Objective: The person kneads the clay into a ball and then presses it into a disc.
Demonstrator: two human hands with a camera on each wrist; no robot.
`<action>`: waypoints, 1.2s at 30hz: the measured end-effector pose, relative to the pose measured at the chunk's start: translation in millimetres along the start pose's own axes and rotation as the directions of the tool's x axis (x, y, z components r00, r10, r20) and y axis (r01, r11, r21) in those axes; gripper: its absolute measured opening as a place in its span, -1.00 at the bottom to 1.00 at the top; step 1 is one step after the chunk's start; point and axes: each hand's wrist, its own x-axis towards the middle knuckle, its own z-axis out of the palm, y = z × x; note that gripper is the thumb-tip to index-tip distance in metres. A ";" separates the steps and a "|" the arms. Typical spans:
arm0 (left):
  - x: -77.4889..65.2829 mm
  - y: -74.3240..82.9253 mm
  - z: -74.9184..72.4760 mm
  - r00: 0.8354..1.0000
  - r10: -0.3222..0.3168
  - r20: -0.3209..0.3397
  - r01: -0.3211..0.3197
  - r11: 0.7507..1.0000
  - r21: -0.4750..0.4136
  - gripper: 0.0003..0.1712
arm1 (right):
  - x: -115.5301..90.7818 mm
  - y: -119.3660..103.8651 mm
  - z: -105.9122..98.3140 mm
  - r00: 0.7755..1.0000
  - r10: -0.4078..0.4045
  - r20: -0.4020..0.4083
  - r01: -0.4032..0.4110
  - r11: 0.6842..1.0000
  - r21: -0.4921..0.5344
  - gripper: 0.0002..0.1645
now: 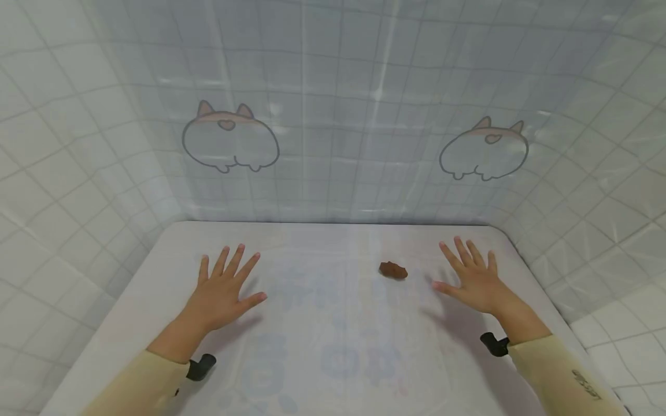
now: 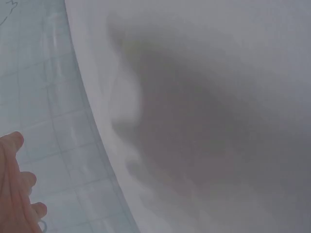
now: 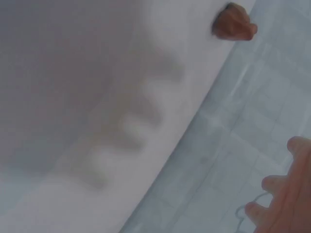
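A small reddish-brown, lumpy object (image 1: 393, 270) lies on the white table (image 1: 322, 323), right of the middle in the head view. The right wrist view shows the same brown lump (image 3: 234, 22) near the table's far edge, with an uneven, knobby surface. My right hand (image 1: 476, 283) hovers to its right, palm down, fingers spread and holding nothing. On the left side, my left hand (image 1: 218, 294) is also held over the table with its fingers spread and nothing in it. Shadows of both hands fall on the white surface below them.
White tiled-pattern sheeting (image 1: 333, 190) rises behind the table and along both sides. Two cartoon animal outlines are printed on the back sheet, one at left (image 1: 230, 138) and one at right (image 1: 484, 149). Black straps with small dark devices (image 1: 202, 367) sit at both wrists.
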 end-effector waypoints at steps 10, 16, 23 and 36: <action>4.8 10.3 10.1 1.000 0.005 0.000 -0.005 0.999 -0.032 0.01 | 10.7 -15.1 7.2 1.000 -0.026 0.002 0.026 0.999 0.040 0.13; 8.4 16.7 16.7 1.000 0.000 -0.002 0.000 0.997 -0.072 0.00 | 16.7 -26.7 10.0 0.999 -0.034 0.005 0.033 0.997 0.071 0.11; 13.1 23.9 24.0 1.000 -0.009 0.005 0.010 0.993 -0.121 0.00 | 27.4 -35.5 16.8 0.999 -0.040 0.030 0.037 0.995 0.095 0.10; 28.4 40.5 39.9 1.000 0.012 0.013 -0.009 0.972 -0.233 0.00 | 41.1 -50.7 32.0 0.995 -0.082 0.061 0.070 0.983 0.172 0.08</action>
